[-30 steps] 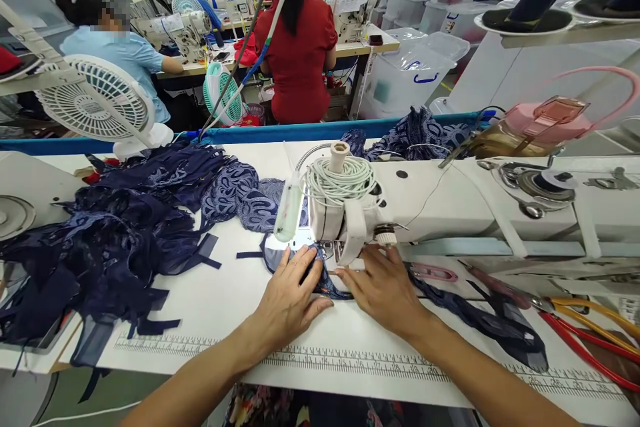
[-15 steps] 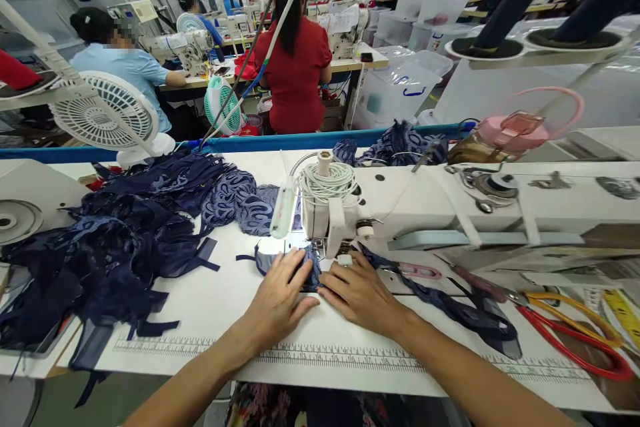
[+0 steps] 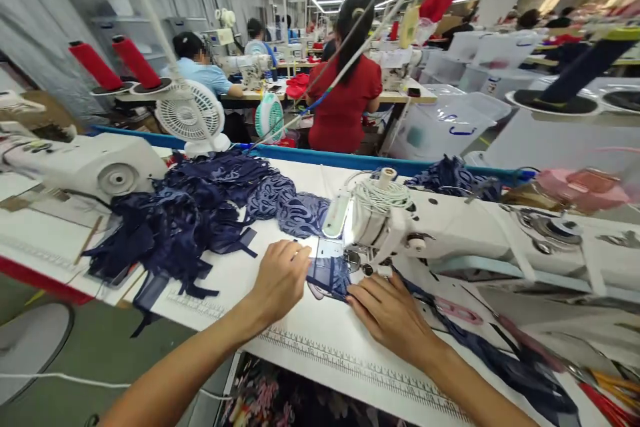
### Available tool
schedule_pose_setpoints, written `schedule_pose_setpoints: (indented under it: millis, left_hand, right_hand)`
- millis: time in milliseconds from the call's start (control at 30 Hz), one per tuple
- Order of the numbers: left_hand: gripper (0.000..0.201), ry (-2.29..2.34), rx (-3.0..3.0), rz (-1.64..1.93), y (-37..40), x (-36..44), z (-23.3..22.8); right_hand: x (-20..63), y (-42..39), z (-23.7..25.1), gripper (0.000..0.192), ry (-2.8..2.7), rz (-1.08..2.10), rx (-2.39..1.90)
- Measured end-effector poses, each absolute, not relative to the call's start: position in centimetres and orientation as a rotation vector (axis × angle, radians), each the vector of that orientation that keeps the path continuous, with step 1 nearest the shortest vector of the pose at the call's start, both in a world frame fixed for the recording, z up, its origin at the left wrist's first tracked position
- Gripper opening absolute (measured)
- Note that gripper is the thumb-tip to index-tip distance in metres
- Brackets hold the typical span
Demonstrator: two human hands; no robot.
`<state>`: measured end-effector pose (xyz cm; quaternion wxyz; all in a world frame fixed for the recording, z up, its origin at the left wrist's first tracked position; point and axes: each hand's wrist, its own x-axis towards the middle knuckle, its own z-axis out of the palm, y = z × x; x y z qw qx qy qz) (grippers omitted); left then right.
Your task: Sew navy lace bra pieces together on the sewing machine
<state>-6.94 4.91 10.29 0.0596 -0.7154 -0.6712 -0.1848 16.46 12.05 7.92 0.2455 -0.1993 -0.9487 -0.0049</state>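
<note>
A navy piece of fabric (image 3: 324,272), part sheer and part patterned lace, lies at the needle area of a white sewing machine (image 3: 373,227). My left hand (image 3: 284,277) is closed on the fabric's left edge, its fingers curled and the fingertips partly hidden. On the fabric's right edge rest the fingertips of my right hand (image 3: 387,310), laid flat just in front of the presser foot. A dark navy strip (image 3: 470,340) trails off to the right, beyond my right hand.
Left of the machine lies a heap of navy pieces (image 3: 195,220), with patterned lace (image 3: 300,213) beside it. A printed ruler (image 3: 345,363) runs along the table's front. Scissors (image 3: 607,400) lie at the far right. A white fan (image 3: 193,113) stands behind; co-workers sit beyond.
The view has swung left, so things sit further right in it. My left hand has gone from lying flat on the fabric to gripping its left edge, uncovering the sheer part.
</note>
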Motion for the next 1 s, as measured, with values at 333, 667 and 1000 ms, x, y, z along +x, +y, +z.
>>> schedule_pose_setpoints:
  millis: [333,667,1000]
  left_hand:
    - [0.012,-2.310,-1.951,-0.625,13.1,-9.1,10.2]
    - [0.010,-2.402,-1.718,-1.174,13.5,-16.3,19.5]
    - [0.016,-1.823,-1.578,-1.353,9.2,-19.6,27.7]
  right_hand:
    - [16.1,10.4,9.6,0.018,-2.612,0.069,-0.456]
    - [11.0,9.2,9.1,0.021,-2.577,0.455,-0.394]
    - [3.4,8.2,13.0,0.017,-2.180,1.023,-0.636]
